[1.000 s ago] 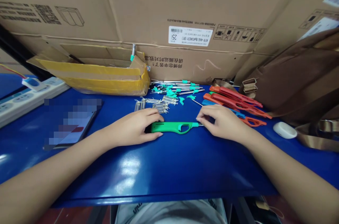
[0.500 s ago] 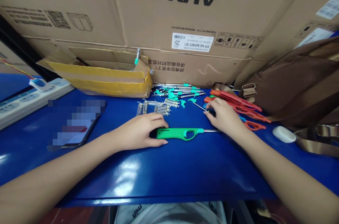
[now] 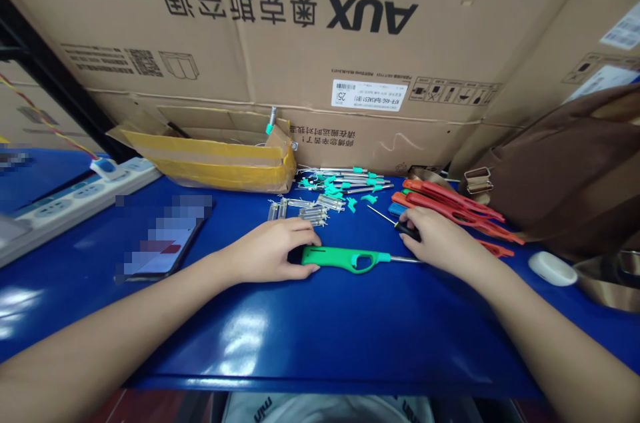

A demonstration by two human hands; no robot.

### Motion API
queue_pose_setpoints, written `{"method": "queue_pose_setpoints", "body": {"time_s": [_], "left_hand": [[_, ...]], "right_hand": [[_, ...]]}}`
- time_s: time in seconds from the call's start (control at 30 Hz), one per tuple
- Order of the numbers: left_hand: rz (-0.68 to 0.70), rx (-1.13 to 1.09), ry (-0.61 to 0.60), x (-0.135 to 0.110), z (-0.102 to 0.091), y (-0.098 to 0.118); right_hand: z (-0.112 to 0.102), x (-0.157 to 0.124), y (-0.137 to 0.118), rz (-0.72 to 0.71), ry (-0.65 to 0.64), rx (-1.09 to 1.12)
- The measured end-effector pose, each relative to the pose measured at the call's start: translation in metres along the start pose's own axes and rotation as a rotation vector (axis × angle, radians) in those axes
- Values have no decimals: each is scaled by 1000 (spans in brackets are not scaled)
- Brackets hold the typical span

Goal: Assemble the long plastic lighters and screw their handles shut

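A green long-nosed lighter [image 3: 334, 258] lies on the blue table, its metal tube pointing right. My left hand [image 3: 274, 251] is closed around its rear end, thumb on the near side and fingers on the far side. In my right hand [image 3: 434, 235] is a screwdriver [image 3: 407, 230] with a dark handle, its thin shaft pointing up and left over the table. The lighter's tube tip ends beside or under that hand; I cannot tell which. Past my hands are clear lighter fuel tanks [image 3: 313, 215] and turquoise trigger parts with metal tubes [image 3: 345, 180].
Red and orange lighter shells [image 3: 450, 203] are heaped at the right, near a white oval case [image 3: 552, 268] and a brown bag [image 3: 565, 163]. A yellow-taped carton [image 3: 215, 166], a phone [image 3: 170, 243] and a power strip [image 3: 75, 203] stand left. A large cardboard box [image 3: 280, 70] walls the back.
My right hand has drawn the screwdriver back from the shells, and its dark handle now shows. My left hand keeps its grip on the lighter. The view has shifted slightly.
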State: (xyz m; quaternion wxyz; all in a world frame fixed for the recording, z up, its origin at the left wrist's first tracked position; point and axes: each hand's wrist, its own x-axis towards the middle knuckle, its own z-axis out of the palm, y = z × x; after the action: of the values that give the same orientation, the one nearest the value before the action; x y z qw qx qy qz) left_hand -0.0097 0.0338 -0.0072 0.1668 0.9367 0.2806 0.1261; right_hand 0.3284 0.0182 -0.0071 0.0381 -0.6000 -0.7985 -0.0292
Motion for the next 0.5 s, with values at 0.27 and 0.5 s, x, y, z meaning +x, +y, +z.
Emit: {"method": "queue_pose_setpoints", "body": {"time_s": [0.27, 0.5], "left_hand": [[-86, 138, 123, 0, 0, -4], [-414, 180, -39, -5, 17, 1]], "right_hand": [[-4, -2, -6, -19, 34, 26], [1, -2, -9, -30, 106, 71]]}}
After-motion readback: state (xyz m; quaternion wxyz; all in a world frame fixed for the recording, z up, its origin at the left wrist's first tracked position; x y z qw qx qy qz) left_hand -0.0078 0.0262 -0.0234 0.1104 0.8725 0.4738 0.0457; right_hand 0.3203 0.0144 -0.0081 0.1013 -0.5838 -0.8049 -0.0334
